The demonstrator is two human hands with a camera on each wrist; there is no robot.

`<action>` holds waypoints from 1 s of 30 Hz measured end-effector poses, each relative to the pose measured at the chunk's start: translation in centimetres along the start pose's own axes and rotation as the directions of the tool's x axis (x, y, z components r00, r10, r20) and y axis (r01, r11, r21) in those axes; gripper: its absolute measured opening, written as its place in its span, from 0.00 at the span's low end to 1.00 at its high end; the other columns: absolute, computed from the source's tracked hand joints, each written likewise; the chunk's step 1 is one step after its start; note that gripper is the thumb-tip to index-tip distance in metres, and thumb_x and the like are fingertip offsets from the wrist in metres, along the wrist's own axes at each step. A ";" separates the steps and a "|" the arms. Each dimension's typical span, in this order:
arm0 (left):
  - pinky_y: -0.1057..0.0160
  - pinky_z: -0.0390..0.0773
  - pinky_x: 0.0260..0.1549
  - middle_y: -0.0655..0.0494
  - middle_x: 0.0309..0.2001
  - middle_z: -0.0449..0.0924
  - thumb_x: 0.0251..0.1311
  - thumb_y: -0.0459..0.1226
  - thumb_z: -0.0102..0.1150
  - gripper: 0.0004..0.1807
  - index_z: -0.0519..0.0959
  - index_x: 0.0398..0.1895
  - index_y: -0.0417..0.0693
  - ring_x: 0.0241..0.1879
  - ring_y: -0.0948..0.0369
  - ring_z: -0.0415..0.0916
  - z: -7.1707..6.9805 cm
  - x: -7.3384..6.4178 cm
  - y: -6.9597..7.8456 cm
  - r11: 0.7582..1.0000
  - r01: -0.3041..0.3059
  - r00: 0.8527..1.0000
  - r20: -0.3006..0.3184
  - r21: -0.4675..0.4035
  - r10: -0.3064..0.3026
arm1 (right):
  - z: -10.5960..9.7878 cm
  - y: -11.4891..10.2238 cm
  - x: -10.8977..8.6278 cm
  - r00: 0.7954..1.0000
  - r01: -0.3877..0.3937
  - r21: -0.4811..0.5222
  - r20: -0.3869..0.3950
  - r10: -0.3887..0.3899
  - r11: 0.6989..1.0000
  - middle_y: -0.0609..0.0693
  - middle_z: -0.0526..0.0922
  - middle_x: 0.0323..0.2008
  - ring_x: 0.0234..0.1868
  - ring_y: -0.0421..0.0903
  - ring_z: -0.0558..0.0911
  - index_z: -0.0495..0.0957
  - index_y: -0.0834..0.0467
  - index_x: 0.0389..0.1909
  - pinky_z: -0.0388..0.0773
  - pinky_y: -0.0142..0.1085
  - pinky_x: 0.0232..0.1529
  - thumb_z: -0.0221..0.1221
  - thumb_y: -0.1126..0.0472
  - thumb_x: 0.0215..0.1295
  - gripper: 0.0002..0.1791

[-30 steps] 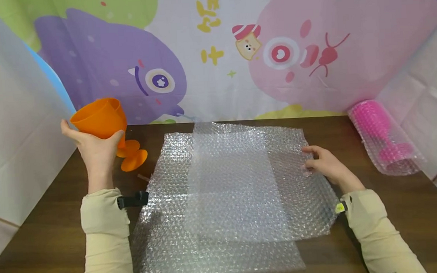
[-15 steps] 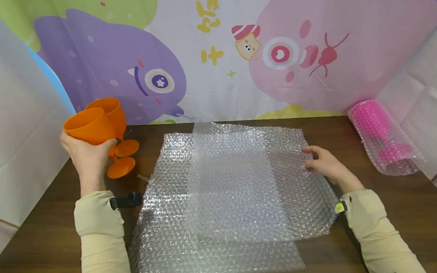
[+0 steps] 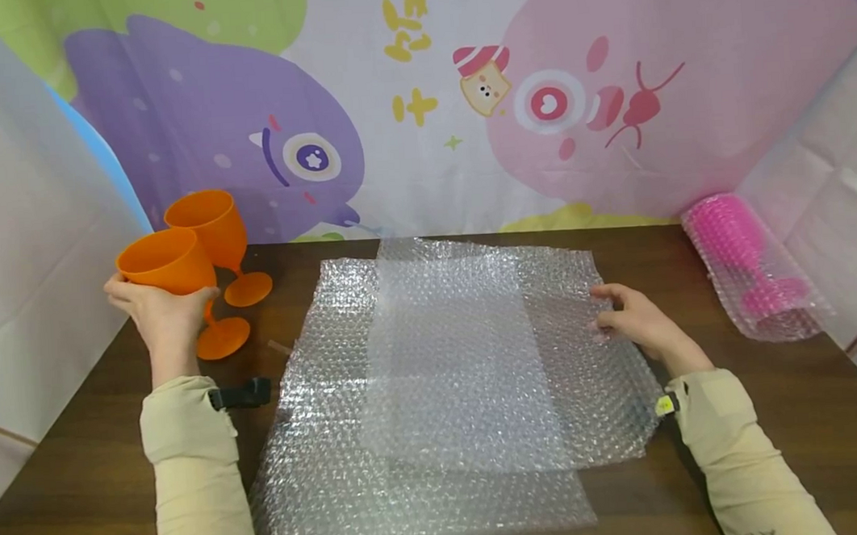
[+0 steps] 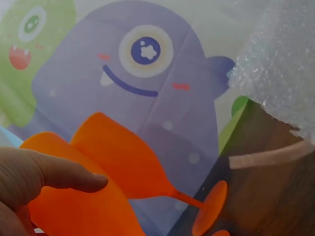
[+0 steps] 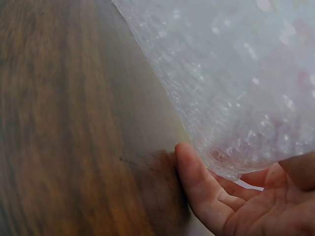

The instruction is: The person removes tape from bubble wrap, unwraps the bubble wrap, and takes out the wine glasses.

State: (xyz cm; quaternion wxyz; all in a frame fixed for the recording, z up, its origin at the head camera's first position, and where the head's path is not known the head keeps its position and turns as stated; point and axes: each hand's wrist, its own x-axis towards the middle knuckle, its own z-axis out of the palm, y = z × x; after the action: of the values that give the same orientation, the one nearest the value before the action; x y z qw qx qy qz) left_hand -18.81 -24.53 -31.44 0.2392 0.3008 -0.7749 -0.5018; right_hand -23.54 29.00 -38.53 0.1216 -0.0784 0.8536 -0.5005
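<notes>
An orange plastic goblet (image 3: pixel 166 261) stands upright at the left, and my left hand (image 3: pixel 165 318) grips its bowl from the near side. Just behind it, a second orange goblet (image 3: pixel 212 230) stands on its foot; the left wrist view shows the two bowls close together. Sheets of clear bubble wrap (image 3: pixel 463 363) lie overlapped across the middle. At their right edge my right hand (image 3: pixel 638 321) holds the bubble wrap (image 5: pixel 231 98) between thumb and fingers, as the right wrist view shows. Part of the fingers is hidden there by the plastic.
A pink goblet (image 3: pixel 732 235) wrapped in bubble wrap lies at the back right. A narrow pale strip (image 4: pixel 270 156) is beside the sheets' left edge. A cartoon-printed cloth (image 3: pixel 423 163) hangs behind the dark wooden table (image 3: pixel 76 480), with white walls at both sides.
My left hand has moved the near orange goblet left and down, apart from the one behind, which now stands more upright. The right hand and the bubble wrap stay in place.
</notes>
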 end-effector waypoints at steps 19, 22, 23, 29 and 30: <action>0.69 0.57 0.60 0.56 0.65 0.36 0.42 0.26 0.63 0.55 0.35 0.65 0.57 0.66 0.62 0.45 0.2 0.4 -0.4 0.994 0.005 1.000 0.014 -0.110 -0.004 | -0.1 0.1 0.2 1.000 0.005 0.007 0.002 -0.005 1.000 0.73 0.56 0.60 0.28 0.35 0.75 0.51 0.76 0.62 0.77 0.28 0.31 0.47 0.73 0.55 0.32; 0.69 0.56 0.61 0.55 0.65 0.33 0.43 0.27 0.63 0.56 0.32 0.65 0.58 0.67 0.61 0.43 0.1 0.2 -0.2 0.995 0.004 1.000 0.019 -0.097 -0.003 | -0.1 0.1 0.1 1.000 0.007 0.014 -0.001 -0.007 1.000 0.73 0.55 0.61 0.28 0.35 0.74 0.51 0.76 0.62 0.77 0.28 0.30 0.48 0.73 0.55 0.32; 0.69 0.55 0.61 0.55 0.66 0.32 0.43 0.28 0.63 0.57 0.31 0.66 0.58 0.67 0.61 0.42 0.0 0.1 -0.1 0.996 0.004 1.000 0.022 -0.087 -0.002 | 0.0 0.1 0.1 1.000 0.008 0.016 -0.001 -0.008 1.000 0.73 0.55 0.61 0.28 0.35 0.74 0.51 0.76 0.62 0.77 0.27 0.30 0.48 0.73 0.55 0.32; 0.67 0.55 0.63 0.57 0.66 0.26 0.46 0.34 0.64 0.59 0.26 0.66 0.64 0.69 0.62 0.39 -0.3 -0.5 0.9 0.999 -0.003 1.000 0.018 -0.048 0.004 | -0.1 0.1 0.0 1.000 0.017 0.010 0.001 -0.017 1.000 0.73 0.56 0.61 0.29 0.35 0.74 0.52 0.76 0.62 0.77 0.28 0.31 0.48 0.73 0.55 0.32; 0.67 0.56 0.63 0.57 0.66 0.26 0.47 0.35 0.64 0.59 0.26 0.66 0.65 0.69 0.61 0.39 -0.3 -0.6 1.0 0.999 -0.008 1.000 0.012 -0.048 0.008 | -0.2 0.1 0.0 1.000 0.019 0.007 0.001 -0.019 1.000 0.72 0.56 0.61 0.30 0.35 0.74 0.52 0.76 0.62 0.77 0.28 0.32 0.48 0.73 0.55 0.32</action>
State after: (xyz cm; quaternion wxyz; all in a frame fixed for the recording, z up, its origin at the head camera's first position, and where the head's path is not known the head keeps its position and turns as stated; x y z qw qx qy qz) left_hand -18.40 -24.01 -30.41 0.2436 0.2889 -0.7653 -0.5210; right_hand -23.61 29.19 -38.53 0.1176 -0.0863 0.8510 -0.5045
